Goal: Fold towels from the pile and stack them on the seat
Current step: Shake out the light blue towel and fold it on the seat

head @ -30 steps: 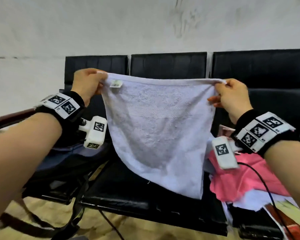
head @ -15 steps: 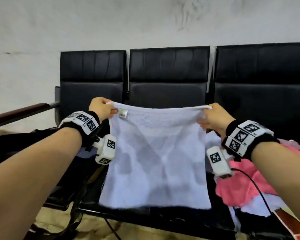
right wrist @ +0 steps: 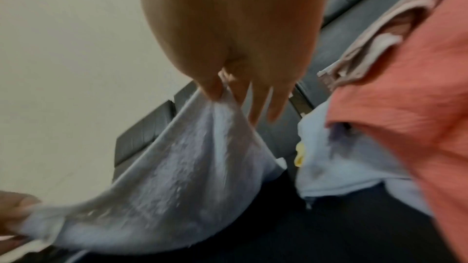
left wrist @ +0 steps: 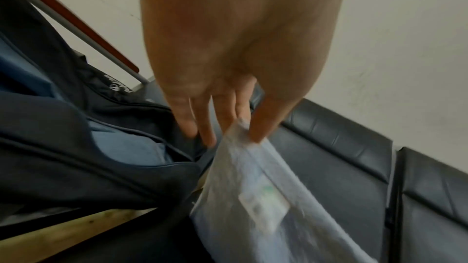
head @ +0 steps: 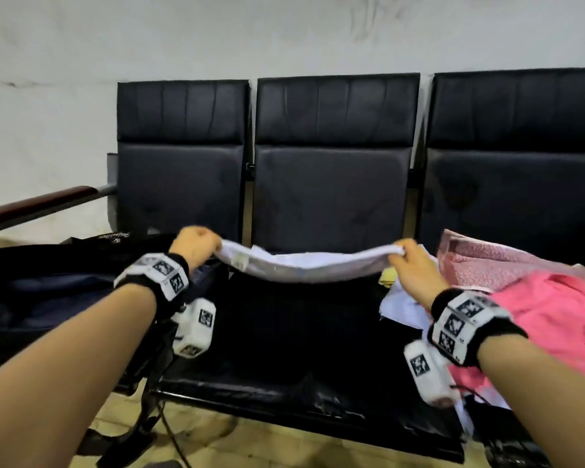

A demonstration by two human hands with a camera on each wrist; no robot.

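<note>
While both hands are holding it up, the white towel point(head: 309, 268) is hanging in a low, sagging line over the middle seat point(head: 284, 349) of the bench, near the seat's back edge. The left hand point(head: 195, 246) is pinching one top corner between its thumb and fingers, and the right hand point(head: 414, 275) is pinching the other top corner the same way. In the left wrist view, the thumb and first fingers point(left wrist: 263, 125) are closing on the towel's edge while the other fingers are pointing down loosely. The towel is looking soft and bumpy, with a flat hem running along its edge and a small tag point(left wrist: 263, 203) sewn near the left corner. It is drooping in the middle between the two hands. I cannot tell if its lower part is touching the seat.

On the right seat, a pile of cloth is sitting: a bright pink cloth point(head: 554, 319) on top, a pale pink speckled towel point(head: 493, 261) behind it, and a light blue cloth point(head: 402, 309) at the pile's left edge. A dark bag point(head: 48, 298) is lying on the left seat of the bench.
</note>
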